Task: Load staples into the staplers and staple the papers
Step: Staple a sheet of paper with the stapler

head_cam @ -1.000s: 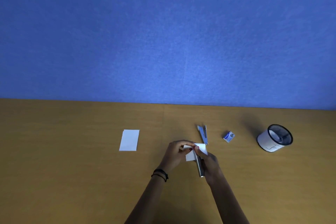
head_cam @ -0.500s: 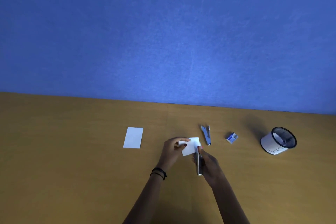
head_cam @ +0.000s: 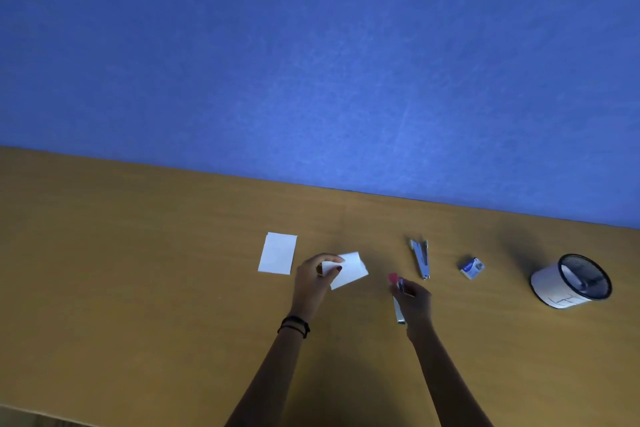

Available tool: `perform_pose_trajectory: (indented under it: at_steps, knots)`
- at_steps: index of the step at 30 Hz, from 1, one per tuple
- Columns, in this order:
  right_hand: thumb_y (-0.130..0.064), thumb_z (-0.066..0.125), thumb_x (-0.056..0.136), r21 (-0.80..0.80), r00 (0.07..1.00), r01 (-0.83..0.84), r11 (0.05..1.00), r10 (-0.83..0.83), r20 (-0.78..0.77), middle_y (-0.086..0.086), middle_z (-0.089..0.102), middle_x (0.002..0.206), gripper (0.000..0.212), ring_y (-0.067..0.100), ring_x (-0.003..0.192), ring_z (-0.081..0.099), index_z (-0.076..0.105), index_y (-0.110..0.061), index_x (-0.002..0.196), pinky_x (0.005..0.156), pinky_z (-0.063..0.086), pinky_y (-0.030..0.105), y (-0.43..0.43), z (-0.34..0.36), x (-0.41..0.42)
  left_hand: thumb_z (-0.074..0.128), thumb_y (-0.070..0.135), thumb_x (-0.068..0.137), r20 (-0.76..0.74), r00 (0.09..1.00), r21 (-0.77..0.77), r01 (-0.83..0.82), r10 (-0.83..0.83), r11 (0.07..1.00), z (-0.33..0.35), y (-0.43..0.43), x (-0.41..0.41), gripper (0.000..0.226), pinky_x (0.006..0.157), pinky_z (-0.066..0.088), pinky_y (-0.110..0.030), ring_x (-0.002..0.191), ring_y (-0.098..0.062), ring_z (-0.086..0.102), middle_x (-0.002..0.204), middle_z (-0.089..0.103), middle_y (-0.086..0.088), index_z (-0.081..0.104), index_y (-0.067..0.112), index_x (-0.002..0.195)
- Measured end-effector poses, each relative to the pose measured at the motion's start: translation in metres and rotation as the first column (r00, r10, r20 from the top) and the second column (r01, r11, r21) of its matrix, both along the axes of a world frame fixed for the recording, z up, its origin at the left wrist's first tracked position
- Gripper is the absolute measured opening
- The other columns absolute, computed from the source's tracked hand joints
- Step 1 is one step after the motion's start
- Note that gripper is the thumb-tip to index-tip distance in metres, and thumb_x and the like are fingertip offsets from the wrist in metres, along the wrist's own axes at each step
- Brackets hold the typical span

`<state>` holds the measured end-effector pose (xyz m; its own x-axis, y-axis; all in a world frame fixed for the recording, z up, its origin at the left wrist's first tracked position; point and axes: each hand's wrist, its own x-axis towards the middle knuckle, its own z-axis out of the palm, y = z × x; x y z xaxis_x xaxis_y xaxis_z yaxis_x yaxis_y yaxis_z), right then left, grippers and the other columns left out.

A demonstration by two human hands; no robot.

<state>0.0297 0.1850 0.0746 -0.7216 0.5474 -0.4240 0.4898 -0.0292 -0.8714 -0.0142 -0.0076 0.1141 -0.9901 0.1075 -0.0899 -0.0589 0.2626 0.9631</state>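
Note:
My left hand (head_cam: pixel 317 279) pinches a small white paper stack (head_cam: pixel 348 270) just above the wooden table (head_cam: pixel 138 288). My right hand (head_cam: pixel 414 305) grips a slim metal stapler (head_cam: pixel 399 310) with a pink tip, off to the right of that paper and apart from it. A second white paper stack (head_cam: pixel 278 253) lies flat to the left of my left hand. A blue stapler (head_cam: pixel 420 258) lies on the table beyond my right hand. A small blue and white staple box (head_cam: pixel 471 268) sits to its right.
A round mesh cup (head_cam: pixel 571 282) with a white paper wrap stands at the far right. A blue wall (head_cam: pixel 311 62) rises behind the table's far edge. The table's near edge shows at the bottom left.
My hands have parted: the left carried the paper stack leftward, the right drew the metal stapler away to the right. The camera has tilted.

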Motion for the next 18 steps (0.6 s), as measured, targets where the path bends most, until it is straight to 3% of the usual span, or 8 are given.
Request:
perform_pose_trajectory:
  at_steps: [5, 8, 12, 18]
  knots:
    - [-0.015, 0.073, 0.079, 0.352, 0.996, -0.089, 0.932, 0.091, 0.012, 0.021, 0.066, 0.083, 0.024, 0.033, 0.075, 0.062, 0.066, 0.004, 0.091, 0.067, 0.047, 0.037, -0.012, -0.006, -0.038, 0.064, 0.006, 0.084, 0.050, 0.997, -0.012, -0.061, 0.061, 0.998, -0.008, -0.015, -0.009, 0.010, 0.055, 0.034, -0.011, 0.052, -0.002, 0.044, 0.094, 0.070, 0.010, 0.069, 0.014, 0.086]
    - [-0.013, 0.071, 0.080, 0.392, 0.990, -0.138, 0.910, 0.124, 0.061, 0.024, 0.059, 0.099, 0.029, 0.036, 0.083, 0.058, 0.062, 0.005, 0.101, 0.073, 0.047, 0.039, -0.018, -0.011, -0.061, 0.062, 0.006, 0.085, 0.074, 0.997, -0.012, -0.036, 0.037, 0.999, -0.010, -0.023, -0.016, 0.012, 0.060, 0.038, -0.016, 0.060, -0.008, 0.049, 0.098, 0.069, 0.010, 0.069, 0.014, 0.088]
    - [-0.009, 0.068, 0.082, 0.442, 0.977, -0.213, 0.871, 0.186, 0.104, 0.023, 0.053, 0.106, 0.028, 0.023, 0.079, 0.048, 0.060, 0.004, 0.105, 0.072, 0.040, 0.031, -0.026, -0.017, -0.085, 0.061, 0.005, 0.085, 0.096, 0.995, -0.010, -0.024, 0.024, 1.000, -0.014, -0.027, -0.023, 0.015, 0.063, 0.039, -0.020, 0.062, -0.010, 0.051, 0.100, 0.069, 0.011, 0.068, 0.016, 0.089]
    - [-0.009, 0.063, 0.086, 0.444, 0.973, -0.220, 0.868, 0.164, 0.162, 0.019, 0.050, 0.113, 0.028, 0.033, 0.096, 0.053, 0.056, 0.001, 0.111, 0.075, 0.044, 0.035, -0.033, -0.025, -0.106, 0.060, 0.007, 0.086, 0.138, 0.990, -0.013, -0.041, 0.043, 0.999, -0.025, -0.027, -0.024, 0.019, 0.063, 0.041, -0.010, 0.071, 0.001, 0.057, 0.097, 0.069, 0.017, 0.068, 0.024, 0.088]
